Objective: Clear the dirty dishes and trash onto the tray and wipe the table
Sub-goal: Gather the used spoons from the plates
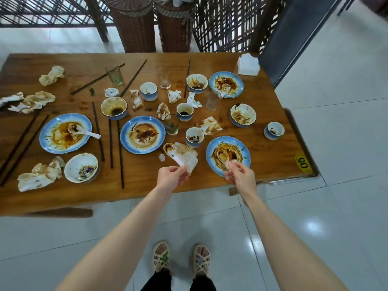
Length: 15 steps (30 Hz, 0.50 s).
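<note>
Your left hand (173, 176) pinches sauced spoon (169, 148) and napkin (188, 157), right hand (239, 175) pinches a second spoon (222, 155); tilt either, sauce may drip.

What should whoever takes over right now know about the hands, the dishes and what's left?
Left hand grips a dirty spoon and stained napkin above the table.
Right hand pinches the second spoon on the near blue plate.
No tray in view; nothing visibly cleared.
Left: all plates, bowls, cups, glasses, chopsticks, napkins, then wiping.
</note>
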Motion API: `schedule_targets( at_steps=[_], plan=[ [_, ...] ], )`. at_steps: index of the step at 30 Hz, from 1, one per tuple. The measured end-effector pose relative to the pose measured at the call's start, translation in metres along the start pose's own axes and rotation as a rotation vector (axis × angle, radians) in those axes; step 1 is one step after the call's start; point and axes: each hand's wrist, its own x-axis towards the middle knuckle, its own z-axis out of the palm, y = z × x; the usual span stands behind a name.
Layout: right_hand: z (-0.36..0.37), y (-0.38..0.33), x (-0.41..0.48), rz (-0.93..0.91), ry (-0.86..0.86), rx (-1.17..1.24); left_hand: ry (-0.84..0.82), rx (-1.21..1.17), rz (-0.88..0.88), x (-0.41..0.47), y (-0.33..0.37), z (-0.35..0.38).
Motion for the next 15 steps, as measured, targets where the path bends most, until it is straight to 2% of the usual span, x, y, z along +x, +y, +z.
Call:
schedule_targets(
  at_steps=[5,15],
  plan=[
    [-0.032,0.009,0.012,-0.002,-0.041,-0.063,0.021,0.011,0.018,-0.017,-0.016,0.032],
    [-0.043,0.016,0.037,0.022,-0.117,-0.265,0.059,-0.006,-0.004,-0.024,-0.021,0.060]
  ],
)
